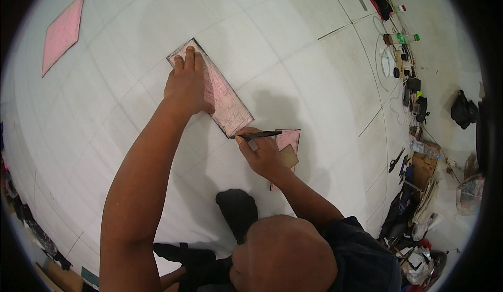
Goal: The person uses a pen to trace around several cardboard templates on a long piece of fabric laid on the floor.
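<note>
A long pink rectangular card with dark edges and scribbled line marks lies at a slant on a thin white sheet. My left hand rests flat on its upper part, fingers stretched out. At the card's lower end, my right hand is closed around a black pen. The end of the pen near the thumb points at the card's bottom corner; its tip is too small to make out. Partly hidden beneath my right hand is another pink piece, with a small brown square piece on it.
Another pink four-sided piece lies at the far left. Along the right are a bottle with a green cap, scissors, a cardboard box and a black plastic bag. A black-socked foot stands on the sheet near me.
</note>
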Available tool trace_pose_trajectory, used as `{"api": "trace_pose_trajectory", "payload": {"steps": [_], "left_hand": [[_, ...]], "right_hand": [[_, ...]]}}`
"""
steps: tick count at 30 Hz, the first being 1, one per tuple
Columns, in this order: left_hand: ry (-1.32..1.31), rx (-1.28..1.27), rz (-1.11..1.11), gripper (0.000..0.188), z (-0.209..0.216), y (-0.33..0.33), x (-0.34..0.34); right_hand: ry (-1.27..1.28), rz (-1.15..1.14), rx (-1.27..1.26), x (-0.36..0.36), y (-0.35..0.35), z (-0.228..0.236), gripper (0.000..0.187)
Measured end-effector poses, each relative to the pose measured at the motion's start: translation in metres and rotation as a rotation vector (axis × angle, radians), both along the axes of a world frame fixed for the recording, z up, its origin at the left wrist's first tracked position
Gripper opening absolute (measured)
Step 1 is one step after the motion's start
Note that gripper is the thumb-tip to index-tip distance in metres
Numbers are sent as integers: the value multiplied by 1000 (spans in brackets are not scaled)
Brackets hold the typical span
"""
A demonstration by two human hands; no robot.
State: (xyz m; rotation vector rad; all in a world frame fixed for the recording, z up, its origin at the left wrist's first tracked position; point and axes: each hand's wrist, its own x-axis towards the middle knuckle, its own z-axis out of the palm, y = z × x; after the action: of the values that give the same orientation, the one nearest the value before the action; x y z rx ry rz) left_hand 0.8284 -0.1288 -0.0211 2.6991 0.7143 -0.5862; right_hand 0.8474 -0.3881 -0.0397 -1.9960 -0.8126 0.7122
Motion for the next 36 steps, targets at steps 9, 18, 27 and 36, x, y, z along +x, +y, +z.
{"api": "trace_pose_trajectory", "payload": {"steps": [9,18,27,36], "left_hand": [[41,1,-10,144,3,0,3],[51,-9,8,146,6,-1,4],[-10,-45,38,142,2,0,-1],[-530,-128,86,88,-17,-2,-101]], "right_hand": [[-212,-39,-12,14,-6,-13,22],[-82,-211,-123,38,-7,6,21],[-157,-214,22,24,-19,-7,18],[-672,207,-31,8,26,-39,31]]}}
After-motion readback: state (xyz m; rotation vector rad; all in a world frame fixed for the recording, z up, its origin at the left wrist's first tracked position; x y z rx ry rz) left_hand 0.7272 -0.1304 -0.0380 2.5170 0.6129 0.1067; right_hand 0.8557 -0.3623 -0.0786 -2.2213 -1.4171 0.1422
